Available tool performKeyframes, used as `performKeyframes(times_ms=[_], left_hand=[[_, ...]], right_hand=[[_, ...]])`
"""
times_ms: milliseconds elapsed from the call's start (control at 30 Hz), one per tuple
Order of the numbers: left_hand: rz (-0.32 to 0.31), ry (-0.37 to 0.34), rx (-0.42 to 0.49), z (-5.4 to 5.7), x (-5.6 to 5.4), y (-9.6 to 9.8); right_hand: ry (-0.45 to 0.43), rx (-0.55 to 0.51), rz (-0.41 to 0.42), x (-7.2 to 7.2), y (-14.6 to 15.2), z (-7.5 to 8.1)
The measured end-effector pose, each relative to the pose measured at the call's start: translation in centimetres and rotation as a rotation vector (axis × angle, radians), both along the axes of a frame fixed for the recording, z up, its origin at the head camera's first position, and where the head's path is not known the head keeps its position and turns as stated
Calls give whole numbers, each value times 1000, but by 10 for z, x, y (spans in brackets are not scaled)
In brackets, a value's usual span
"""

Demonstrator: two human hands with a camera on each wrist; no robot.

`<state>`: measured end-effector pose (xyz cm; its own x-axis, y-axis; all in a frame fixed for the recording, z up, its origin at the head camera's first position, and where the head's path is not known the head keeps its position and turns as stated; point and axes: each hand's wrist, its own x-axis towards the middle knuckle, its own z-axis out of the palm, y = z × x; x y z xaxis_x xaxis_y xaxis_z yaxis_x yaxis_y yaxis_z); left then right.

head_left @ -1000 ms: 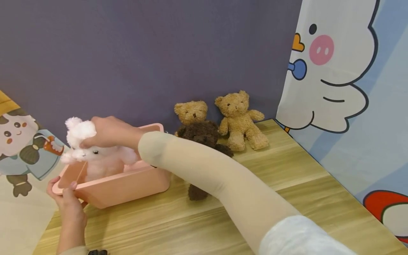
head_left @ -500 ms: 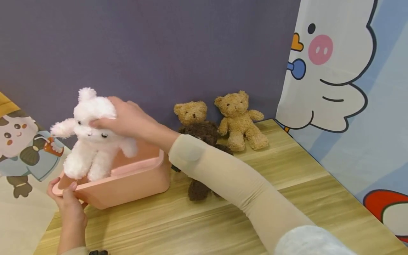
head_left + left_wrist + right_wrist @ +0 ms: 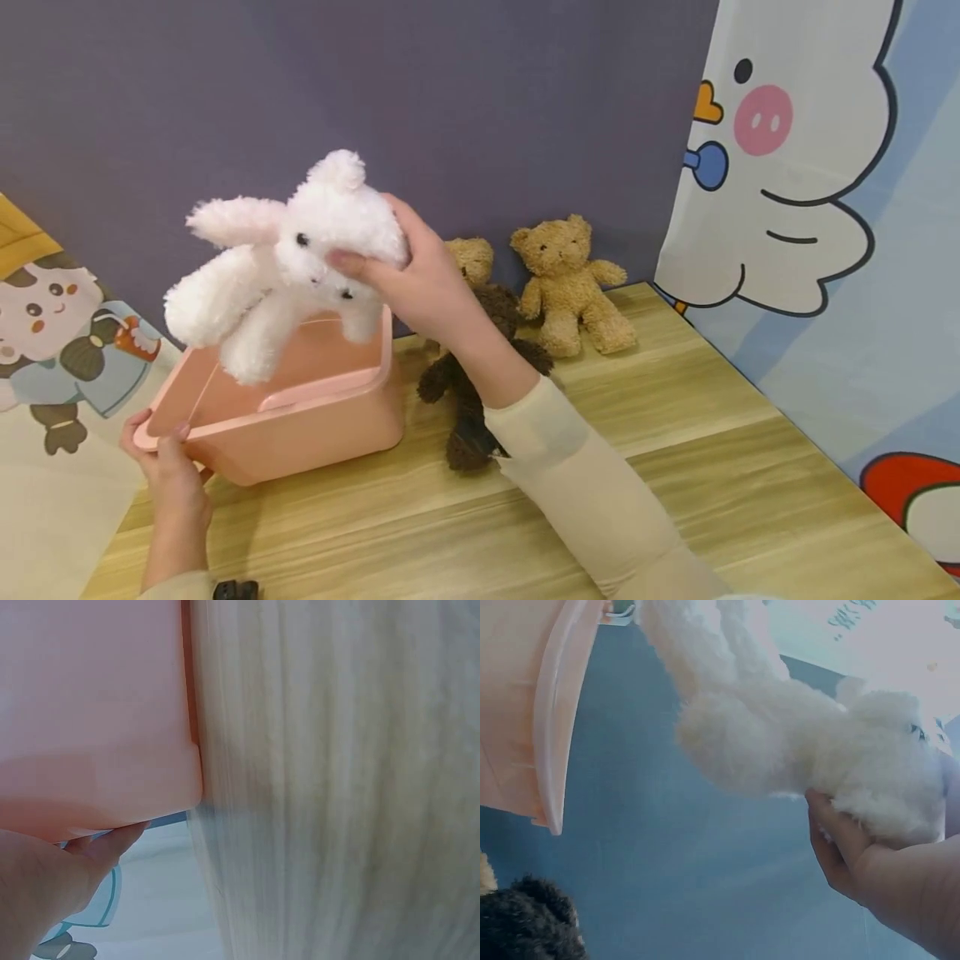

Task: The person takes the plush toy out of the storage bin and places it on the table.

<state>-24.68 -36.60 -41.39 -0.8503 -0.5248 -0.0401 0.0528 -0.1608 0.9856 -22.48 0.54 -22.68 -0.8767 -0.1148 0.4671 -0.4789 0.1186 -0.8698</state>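
A fluffy white teddy bear (image 3: 337, 221) hangs tilted over the pink bin (image 3: 300, 442), its legs toward the left. My right hand (image 3: 435, 287) grips its head from the right, thumb across the face. In the right wrist view, fingers (image 3: 847, 832) press into the plush behind the head of the white bear (image 3: 742, 742). My left hand (image 3: 174, 475) holds the bin's left end, with the thumb over the rim. From the left wrist view, that hand (image 3: 56, 877) lies against the bin's end wall; its upper fingers are out of frame.
A dark brown teddy bear (image 3: 472, 417) sits right of the bin, partly behind my right forearm. Behind it is a tan bear (image 3: 471, 254), mostly covered. Another tan bear (image 3: 564, 283) leans on the grey backdrop (image 3: 487, 100). All stand on a wooden tabletop (image 3: 697, 467).
My right hand has lifted the white teddy bear up out of the bin and moved it rightward, tilting it. My left hand keeps its grip on the bin's end.
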Motion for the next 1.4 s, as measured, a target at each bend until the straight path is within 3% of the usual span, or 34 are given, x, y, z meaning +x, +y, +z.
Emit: performKeyframes(times_ms=[200, 400, 700, 900, 1133, 1233, 1400], left_hand=[[-4, 12, -17, -2, 1, 0], [-15, -14, -35, -4, -1, -2], [-33, 13, -54, -4, -11, 2], [-23, 11, -55, -5, -11, 1], [-8, 18, -54, -4, -8, -3], [-4, 17, -55, -5, -7, -4], [-15, 8, -62, -6, -7, -4]], right_hand=[[-9, -142, -73, 21, 23, -20], [22, -165, -123, 39, 55, -37], [-19, -256, -248, 59, 110, -58], [38, -271, -288, 73, 146, -66], [137, -389, -302, 89, 187, -71], [158, -281, -427, 94, 209, -74], [107, 66, -714, 107, 242, -79]])
